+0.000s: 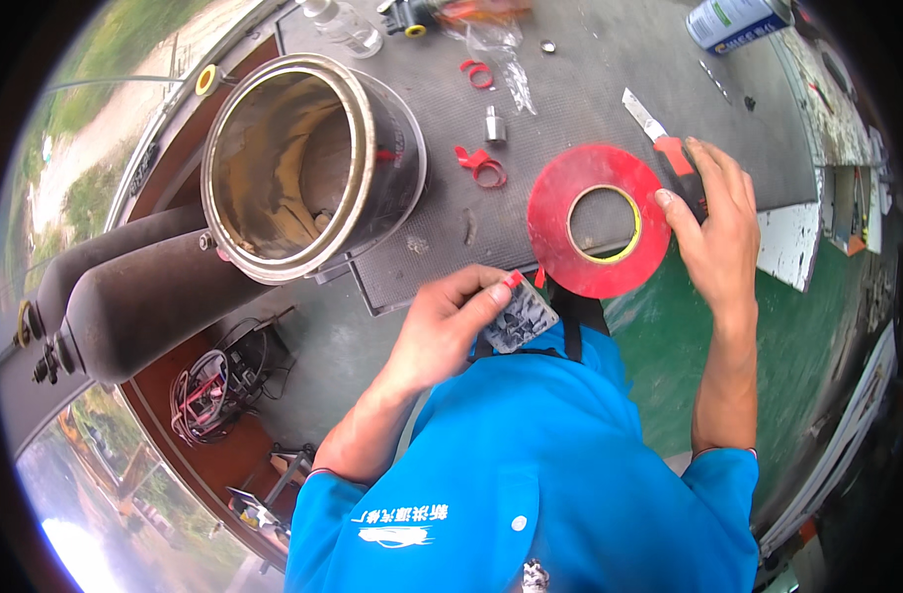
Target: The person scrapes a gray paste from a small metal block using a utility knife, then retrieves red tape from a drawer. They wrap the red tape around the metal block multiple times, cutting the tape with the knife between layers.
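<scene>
My left hand (pixel 451 319) pinches a small flat rectangular piece (pixel 524 319) with a mottled grey-black face. A bit of red tape (pixel 513 279) shows at its corner, by my thumb. My right hand (pixel 718 207) spans the red and black handle of a utility knife (pixel 674 154), thumb on one side and fingers on the other; whether it grips the handle is unclear. The knife's blade points away from me. Beside my right thumb is a large roll of red tape (pixel 551 200), reaching past the table's near edge.
A big open metal bucket (pixel 362 185) with a stained inside stands at the left of the grey mat (pixel 414 252). Curled red strips (pixel 488 172), a metal socket (pixel 495 126), a clear bottle (pixel 348 30) and a spray can (pixel 737 26) lie about. Dark gas cylinders (pixel 148 304) are at the left.
</scene>
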{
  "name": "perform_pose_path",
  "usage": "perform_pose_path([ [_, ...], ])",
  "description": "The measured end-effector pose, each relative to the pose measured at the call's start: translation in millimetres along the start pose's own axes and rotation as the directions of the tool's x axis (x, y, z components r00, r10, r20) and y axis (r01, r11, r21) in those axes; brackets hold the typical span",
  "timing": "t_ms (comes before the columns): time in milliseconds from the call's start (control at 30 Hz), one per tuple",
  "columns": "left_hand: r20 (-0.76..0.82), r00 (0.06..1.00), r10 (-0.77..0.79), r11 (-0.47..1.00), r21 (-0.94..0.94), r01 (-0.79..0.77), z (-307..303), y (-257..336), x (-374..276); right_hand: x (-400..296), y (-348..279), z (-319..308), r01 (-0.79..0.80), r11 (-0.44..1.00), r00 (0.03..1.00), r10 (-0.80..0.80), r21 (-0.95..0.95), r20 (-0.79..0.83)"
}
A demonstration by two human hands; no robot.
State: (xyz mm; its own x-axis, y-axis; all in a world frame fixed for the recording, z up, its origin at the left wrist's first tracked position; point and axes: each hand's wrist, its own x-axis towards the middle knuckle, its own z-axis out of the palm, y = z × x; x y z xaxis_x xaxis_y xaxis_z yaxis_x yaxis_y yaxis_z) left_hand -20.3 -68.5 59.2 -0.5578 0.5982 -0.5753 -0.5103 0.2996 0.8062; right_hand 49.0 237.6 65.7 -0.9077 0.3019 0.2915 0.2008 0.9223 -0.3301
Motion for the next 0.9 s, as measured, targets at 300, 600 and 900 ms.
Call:
perform_pose_path([
  [300, 0.047, 0.948, 0.315, 0.896, 0.314, -0.313, 21.2, 12.7, -10.2, -8.6, -70.7, 3.0, -0.325, 0.561, 0.807, -0.255, 0.761, 0.533],
  [600, -0.038, 0.988, 0.148, 0.983, -0.106, -0.151, 21.2, 7.1, -19.6, -12.4, -51.0, 0.6, -0.326, 0.454, 0.842, -0.260, 0.829, 0.473],
  [900, -0.091, 0.989, 0.115, 0.993, -0.011, -0.117, 29.3, 6.7, -18.1, -16.7, -51.1, 1.7, -0.431, 0.466, 0.797, -0.205, 0.773, 0.568],
])
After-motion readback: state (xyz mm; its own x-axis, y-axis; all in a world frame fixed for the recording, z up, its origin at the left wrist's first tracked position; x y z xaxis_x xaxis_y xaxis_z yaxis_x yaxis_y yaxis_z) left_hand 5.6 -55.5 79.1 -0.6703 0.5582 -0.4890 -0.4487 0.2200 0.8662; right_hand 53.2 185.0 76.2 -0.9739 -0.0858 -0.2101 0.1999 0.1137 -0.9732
